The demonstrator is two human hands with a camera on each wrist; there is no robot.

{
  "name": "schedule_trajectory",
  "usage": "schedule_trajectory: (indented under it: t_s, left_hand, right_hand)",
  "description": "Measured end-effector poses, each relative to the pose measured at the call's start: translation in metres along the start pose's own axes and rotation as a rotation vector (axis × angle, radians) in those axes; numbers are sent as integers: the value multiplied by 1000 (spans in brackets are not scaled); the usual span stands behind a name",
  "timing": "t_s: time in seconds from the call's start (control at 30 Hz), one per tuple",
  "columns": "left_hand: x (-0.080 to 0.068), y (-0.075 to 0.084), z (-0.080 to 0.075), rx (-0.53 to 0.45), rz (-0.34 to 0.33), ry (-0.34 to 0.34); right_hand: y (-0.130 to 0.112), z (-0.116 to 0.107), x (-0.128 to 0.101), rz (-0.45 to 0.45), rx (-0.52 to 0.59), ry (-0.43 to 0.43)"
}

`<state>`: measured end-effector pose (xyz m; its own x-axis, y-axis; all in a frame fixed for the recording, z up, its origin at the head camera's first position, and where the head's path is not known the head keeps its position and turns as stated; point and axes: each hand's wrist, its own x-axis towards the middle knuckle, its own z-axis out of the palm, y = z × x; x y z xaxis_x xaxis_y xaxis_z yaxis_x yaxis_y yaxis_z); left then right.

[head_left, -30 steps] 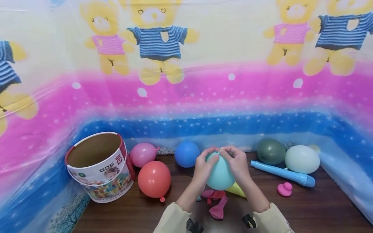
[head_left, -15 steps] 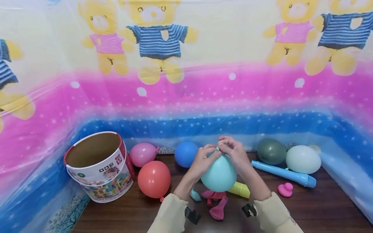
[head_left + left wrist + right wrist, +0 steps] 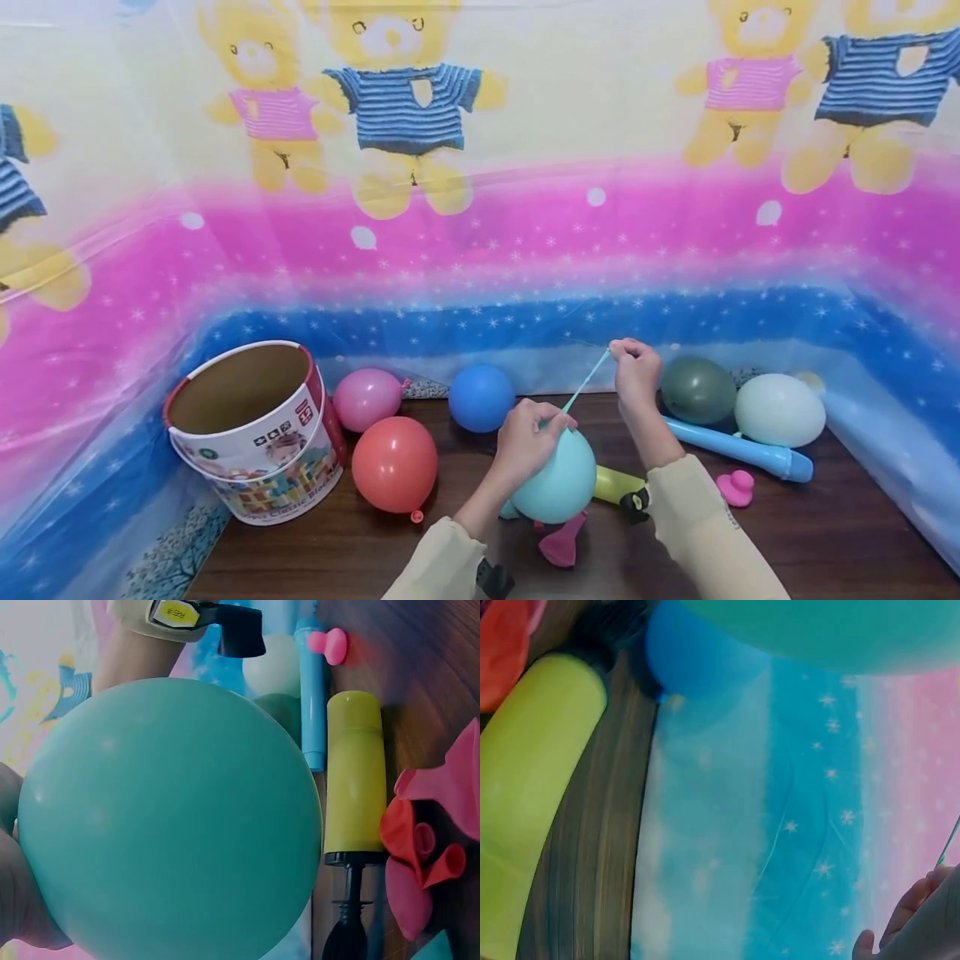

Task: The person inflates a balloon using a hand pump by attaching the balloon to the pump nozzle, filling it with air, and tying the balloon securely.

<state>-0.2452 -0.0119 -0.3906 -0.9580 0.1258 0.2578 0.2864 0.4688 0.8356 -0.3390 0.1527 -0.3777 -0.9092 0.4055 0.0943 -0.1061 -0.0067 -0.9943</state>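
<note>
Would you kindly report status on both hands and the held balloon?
Left hand pinches teal balloon where its neck starts. Right hand holds its far end, taut. Nothing visibly in the way.

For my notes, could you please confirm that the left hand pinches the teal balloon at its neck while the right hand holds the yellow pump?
Not quite: the left hand does pinch the teal balloon at its neck, but the head view shows the right hand gripping the neck's stretched end, while the yellow pump lies on the table.

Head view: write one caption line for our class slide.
Left hand pinches a teal balloon; right hand holds its stretched neck.
</note>
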Motion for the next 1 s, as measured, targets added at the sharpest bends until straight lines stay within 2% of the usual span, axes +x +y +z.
schedule_trajectory:
  t_s: [0.17, 0.43, 0.6, 0.77, 1.0]
  left_hand:
    - [1, -3, 2, -50, -35, 4]
    - [10, -3, 1, -159, -17, 16]
    - [9, -7, 3, -183, -29, 5]
    - [8, -11, 4, -193, -29, 29]
    - [6, -20, 6, -330, -13, 67]
  right_hand:
    - [-1, -3, -14, -2, -25, -58]
    - [-5, 1, -57, 28, -72, -260]
    - [0, -1, -70, 17, -49, -294]
    - [6, 0, -76, 20, -68, -328]
    - [11, 1, -80, -60, -141, -349]
